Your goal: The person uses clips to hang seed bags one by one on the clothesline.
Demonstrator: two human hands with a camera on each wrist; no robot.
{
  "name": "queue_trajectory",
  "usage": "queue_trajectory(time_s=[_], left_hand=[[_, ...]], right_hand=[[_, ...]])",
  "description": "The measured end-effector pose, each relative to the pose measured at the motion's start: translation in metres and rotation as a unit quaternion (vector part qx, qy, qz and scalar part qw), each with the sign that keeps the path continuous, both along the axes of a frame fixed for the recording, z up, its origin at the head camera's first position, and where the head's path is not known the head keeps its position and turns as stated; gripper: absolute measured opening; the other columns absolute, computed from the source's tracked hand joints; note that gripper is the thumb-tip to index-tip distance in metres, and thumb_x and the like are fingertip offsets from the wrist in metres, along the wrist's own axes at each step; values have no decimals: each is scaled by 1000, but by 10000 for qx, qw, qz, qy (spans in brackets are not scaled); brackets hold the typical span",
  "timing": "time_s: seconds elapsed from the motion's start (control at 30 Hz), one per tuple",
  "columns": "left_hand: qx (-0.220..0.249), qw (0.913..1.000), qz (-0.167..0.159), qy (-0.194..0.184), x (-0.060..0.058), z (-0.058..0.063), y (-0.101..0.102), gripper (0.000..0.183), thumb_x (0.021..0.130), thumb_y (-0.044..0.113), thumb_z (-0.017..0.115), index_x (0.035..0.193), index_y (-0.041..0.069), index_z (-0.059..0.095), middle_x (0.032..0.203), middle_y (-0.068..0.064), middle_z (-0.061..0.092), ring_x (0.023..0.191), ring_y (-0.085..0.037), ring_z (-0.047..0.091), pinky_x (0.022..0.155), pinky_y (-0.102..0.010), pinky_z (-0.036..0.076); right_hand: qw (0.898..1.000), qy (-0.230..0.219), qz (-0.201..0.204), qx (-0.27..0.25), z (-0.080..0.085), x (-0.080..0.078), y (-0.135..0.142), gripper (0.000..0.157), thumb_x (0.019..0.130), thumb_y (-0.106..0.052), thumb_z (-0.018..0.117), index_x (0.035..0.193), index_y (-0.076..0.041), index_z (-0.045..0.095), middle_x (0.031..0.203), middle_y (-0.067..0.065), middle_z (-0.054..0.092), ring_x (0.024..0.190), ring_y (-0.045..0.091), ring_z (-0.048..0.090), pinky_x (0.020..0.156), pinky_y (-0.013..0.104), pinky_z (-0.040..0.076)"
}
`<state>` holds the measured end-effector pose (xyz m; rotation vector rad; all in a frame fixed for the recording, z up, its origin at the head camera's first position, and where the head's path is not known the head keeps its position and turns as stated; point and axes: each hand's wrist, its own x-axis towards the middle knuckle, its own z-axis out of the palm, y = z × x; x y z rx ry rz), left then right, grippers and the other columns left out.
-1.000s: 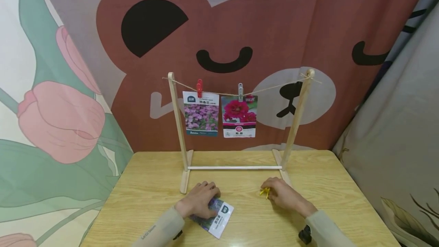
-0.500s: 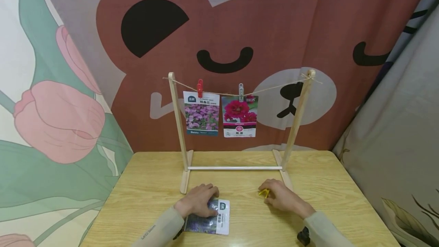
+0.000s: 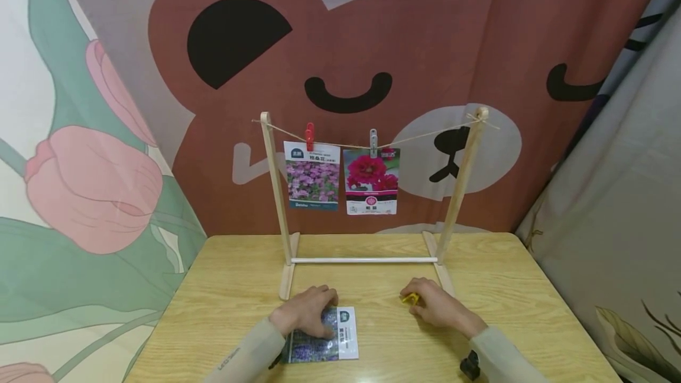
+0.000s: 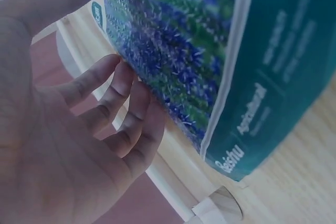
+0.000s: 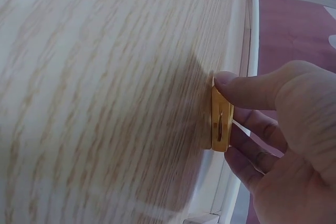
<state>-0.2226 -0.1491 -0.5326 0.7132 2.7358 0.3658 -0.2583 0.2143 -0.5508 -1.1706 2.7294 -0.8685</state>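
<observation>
A seed packet (image 3: 348, 336) with a purple flower picture and a white header lies on the table in front of the left hand (image 3: 308, 312). In the left wrist view, the thumb reaches onto the packet (image 4: 178, 40) and the curled fingertips (image 4: 122, 72) meet its long edge. The right hand (image 3: 436, 301) pinches a yellow clothespin (image 3: 411, 298) between thumb and fingers, low over the tabletop. Seen from the right wrist, the clothespin (image 5: 220, 121) stands on edge under the thumb tip.
Behind the hands stands a wooden frame (image 3: 461, 185) with a string (image 3: 420, 136) across it. A red clothespin (image 3: 310, 136) and a grey clothespin (image 3: 373, 143) hold two seed packets, one pink-flowered (image 3: 313, 182), one red-flowered (image 3: 370, 175). Printed curtains surround the table (image 3: 511, 288).
The packet under the left hand has turned from slanted to nearly square with the table edge. The right hand has shifted slightly left, with the yellow clothespin turned in its fingers.
</observation>
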Motion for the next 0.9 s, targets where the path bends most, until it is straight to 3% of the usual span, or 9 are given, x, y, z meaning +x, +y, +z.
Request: queue_trajectory(time_s=[0.4, 0.9], left_hand=[[262, 9995, 19, -199, -4, 0, 0, 60, 78, 39, 96, 125, 20, 64, 110, 8, 61, 98, -6, 57, 94, -31, 55], [460, 9983, 69, -344, -6, -2, 0, 64, 76, 38, 98, 126, 19, 63, 109, 8, 60, 99, -6, 57, 92, -30, 55]], right_hand=[[10000, -54, 63, -4, -1, -2, 1, 26, 92, 1, 80, 117, -3, 76, 108, 7, 75, 98, 25, 71, 85, 42, 60], [9999, -123, -34, 71, -3, -2, 0, 26, 93, 0, 79, 119, -3, 76, 111, 7, 75, 101, 26, 71, 87, 41, 60]])
